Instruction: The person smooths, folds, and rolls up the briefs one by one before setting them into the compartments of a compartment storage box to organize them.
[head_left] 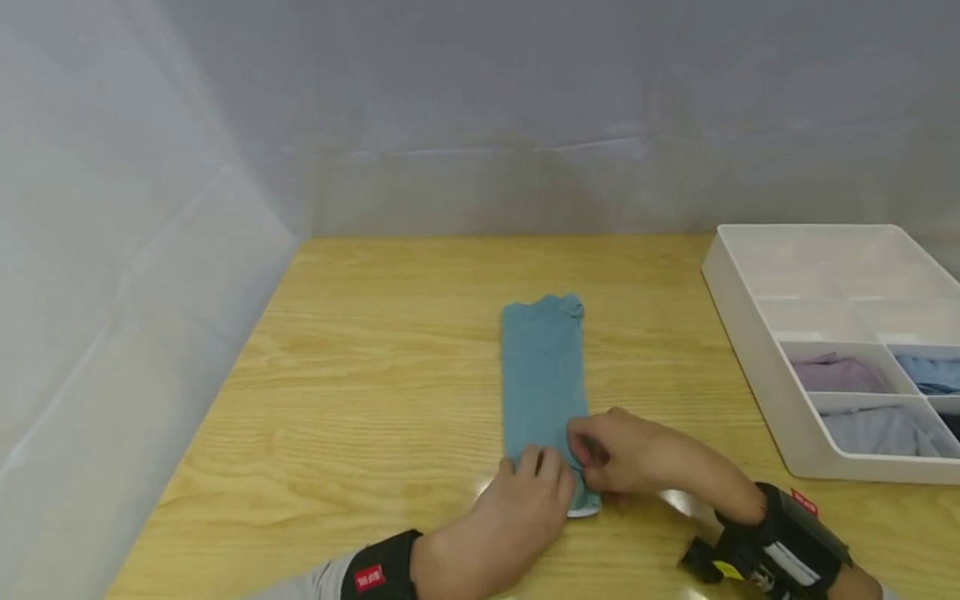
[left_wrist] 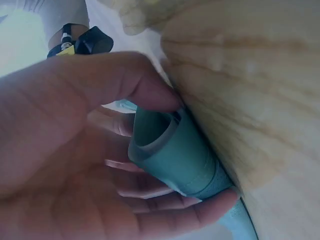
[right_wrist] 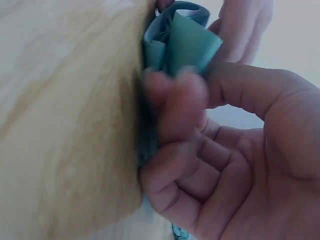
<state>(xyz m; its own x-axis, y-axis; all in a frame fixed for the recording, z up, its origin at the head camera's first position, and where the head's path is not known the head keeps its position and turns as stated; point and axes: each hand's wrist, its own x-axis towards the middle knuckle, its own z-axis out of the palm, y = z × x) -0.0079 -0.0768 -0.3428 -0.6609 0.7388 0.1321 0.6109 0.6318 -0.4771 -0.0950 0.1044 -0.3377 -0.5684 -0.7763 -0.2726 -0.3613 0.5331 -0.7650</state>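
Note:
A teal garment [head_left: 542, 375] lies on the table as a long folded strip, its far end slightly bunched. The near end is turned over into a loose roll [left_wrist: 172, 155], hollow at its side. My left hand [head_left: 521, 517] holds that roll from the left, thumb on one side and fingers spread along the other. From the right, my right hand [head_left: 637, 454] has its fingers curled at the roll's other end [right_wrist: 192, 42], with thumb and index finger pinching the fabric. Parts of the near edge are hidden under both hands.
A white divided box [head_left: 750, 350] stands at the right. Folded fabrics fill some compartments: purple [head_left: 840, 373], blue [head_left: 930, 371] and grey [head_left: 885, 429]. The wooden table [head_left: 360, 358] meets pale sheeting [head_left: 480, 117] at the back and left.

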